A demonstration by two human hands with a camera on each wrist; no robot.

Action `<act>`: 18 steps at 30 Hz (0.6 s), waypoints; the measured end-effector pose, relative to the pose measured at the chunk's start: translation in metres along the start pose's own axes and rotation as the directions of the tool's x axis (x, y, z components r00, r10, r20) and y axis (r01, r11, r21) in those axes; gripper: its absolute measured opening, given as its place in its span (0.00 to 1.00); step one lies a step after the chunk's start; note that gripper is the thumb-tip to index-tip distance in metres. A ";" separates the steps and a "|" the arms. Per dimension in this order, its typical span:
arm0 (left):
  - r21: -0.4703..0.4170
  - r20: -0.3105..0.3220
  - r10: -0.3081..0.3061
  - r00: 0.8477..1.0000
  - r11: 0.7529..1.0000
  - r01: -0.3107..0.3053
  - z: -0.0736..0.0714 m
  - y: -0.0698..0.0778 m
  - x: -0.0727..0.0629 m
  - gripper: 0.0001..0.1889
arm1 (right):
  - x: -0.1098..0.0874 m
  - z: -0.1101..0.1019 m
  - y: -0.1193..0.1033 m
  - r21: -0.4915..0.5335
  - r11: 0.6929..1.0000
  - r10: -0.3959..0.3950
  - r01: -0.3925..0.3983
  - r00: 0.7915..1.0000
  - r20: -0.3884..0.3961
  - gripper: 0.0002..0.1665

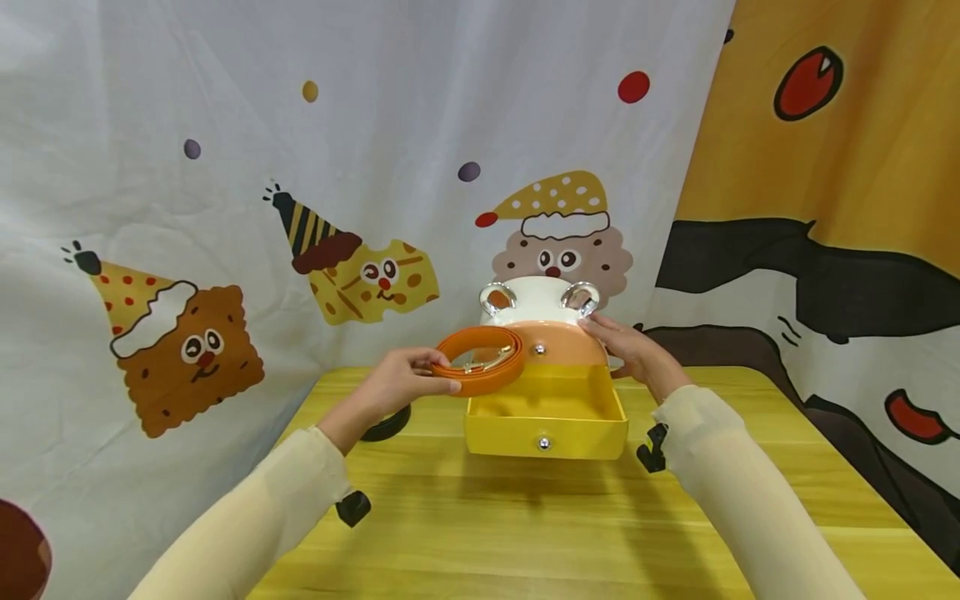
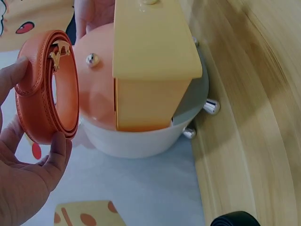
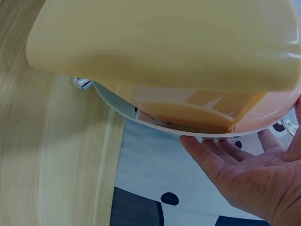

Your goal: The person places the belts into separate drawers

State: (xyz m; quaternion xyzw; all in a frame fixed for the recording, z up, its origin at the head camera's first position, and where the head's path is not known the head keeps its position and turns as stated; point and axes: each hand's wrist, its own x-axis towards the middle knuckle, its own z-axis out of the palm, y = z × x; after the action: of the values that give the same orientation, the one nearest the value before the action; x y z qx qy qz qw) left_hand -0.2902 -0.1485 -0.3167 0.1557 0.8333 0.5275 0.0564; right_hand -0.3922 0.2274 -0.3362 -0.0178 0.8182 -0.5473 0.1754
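A coiled orange belt [image 1: 480,387] with a gold-coloured buckle is in my left hand [image 1: 401,382], pinched between thumb and fingers. It is held up in front and to the left of a small drawer box [image 1: 536,296] with a white body and silver ear-shaped rings. The box's yellow lower drawer [image 1: 581,437] is pulled out, and its orange upper drawer [image 1: 572,342] is in. My right hand [image 1: 630,350] touches the box's right side near the top. In the right wrist view the fingers [image 3: 207,157] of that hand lie fairly straight along the white edge.
Behind my left hand a black rolled item [image 1: 386,425] lies on the wooden table [image 1: 420,517]. A white curtain [image 1: 420,100] printed with cartoon food hangs behind the table, with an orange and black print [image 1: 840,167] at the right.
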 end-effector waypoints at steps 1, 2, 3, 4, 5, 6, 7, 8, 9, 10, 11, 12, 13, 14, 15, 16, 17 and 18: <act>0.001 0.008 0.001 1.000 1.000 -0.001 0.002 0.001 0.001 0.18 | 0.000 0.000 0.000 -0.002 1.000 -0.001 0.001 1.000 0.000 0.52; 0.002 0.014 0.002 1.000 1.000 -0.002 0.004 0.002 0.002 0.18 | 0.001 0.000 0.000 -0.003 1.000 -0.001 0.001 1.000 0.000 0.52; 0.004 0.019 0.001 1.000 1.000 -0.001 0.005 0.004 0.002 0.18 | 0.001 0.000 0.001 -0.005 1.000 -0.001 0.001 1.000 0.000 0.52; 0.011 0.023 0.001 1.000 1.000 -0.001 0.007 0.004 0.003 0.18 | 0.001 -0.001 0.000 -0.006 1.000 0.000 0.000 1.000 0.001 0.53; 0.014 0.029 0.002 1.000 1.000 -0.003 0.008 0.005 0.004 0.18 | 0.001 -0.001 0.000 -0.008 1.000 0.000 0.000 1.000 0.002 0.53; 0.016 0.036 0.004 0.999 1.000 -0.005 0.010 0.005 0.004 0.18 | 0.001 -0.001 0.000 -0.007 1.000 0.001 -0.001 1.000 0.002 0.53; 0.021 0.042 0.006 0.999 1.000 -0.007 0.012 0.006 0.005 0.17 | 0.001 -0.001 0.000 -0.005 1.000 0.003 -0.003 1.000 0.004 0.53; 0.023 0.051 0.010 0.999 1.000 -0.011 0.013 0.007 0.006 0.17 | 0.001 -0.001 -0.001 -0.004 1.000 0.005 -0.005 1.000 0.006 0.53; 0.027 0.056 0.011 0.998 1.000 -0.013 0.015 0.007 0.007 0.17 | 0.001 -0.001 -0.001 -0.006 1.000 0.005 -0.004 1.000 0.009 0.53; 0.033 0.063 0.015 0.998 0.999 -0.017 0.017 0.007 0.008 0.16 | 0.001 -0.001 -0.001 -0.005 1.000 0.005 -0.005 1.000 0.013 0.54; 0.033 0.072 0.018 0.997 0.999 -0.020 0.018 0.008 0.009 0.16 | 0.000 -0.001 -0.002 -0.005 1.000 0.005 -0.005 1.000 0.015 0.54; 0.040 0.078 0.019 0.997 0.999 -0.022 0.020 0.008 0.010 0.16 | 0.000 -0.001 -0.003 -0.005 1.000 0.005 -0.005 1.000 0.017 0.54; 0.042 0.085 0.022 0.996 0.999 -0.025 0.021 0.008 0.011 0.16 | -0.001 -0.001 -0.003 -0.007 1.000 0.004 -0.004 1.000 0.020 0.54; 0.042 0.091 0.024 0.996 0.999 -0.028 0.023 0.008 0.012 0.16 | -0.001 -0.001 -0.003 -0.011 1.000 0.003 -0.003 1.000 0.023 0.54; 0.044 0.095 0.024 0.995 0.999 -0.028 0.025 0.007 0.013 0.16 | -0.002 0.000 -0.004 -0.013 1.000 0.002 -0.002 1.000 0.026 0.53; 0.043 0.101 0.026 0.995 0.999 -0.031 0.026 0.007 0.014 0.16 | -0.002 0.000 -0.004 -0.012 1.000 0.003 -0.002 1.000 0.027 0.53; 0.040 0.107 0.027 0.994 0.999 -0.031 0.027 0.007 0.015 0.16 | -0.002 0.000 -0.004 -0.014 1.000 0.003 -0.002 1.000 0.027 0.53; 0.039 0.111 0.026 0.993 0.999 -0.030 0.029 0.006 0.015 0.16 | -0.002 0.000 -0.004 -0.015 1.000 0.003 -0.003 1.000 0.028 0.53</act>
State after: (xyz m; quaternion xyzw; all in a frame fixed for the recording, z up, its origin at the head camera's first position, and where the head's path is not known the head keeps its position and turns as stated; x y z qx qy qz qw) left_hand -0.2960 -0.1164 -0.3226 0.1974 0.8371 0.5018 0.0920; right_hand -0.3916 0.2264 -0.3319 -0.0254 0.8197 -0.5407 0.1874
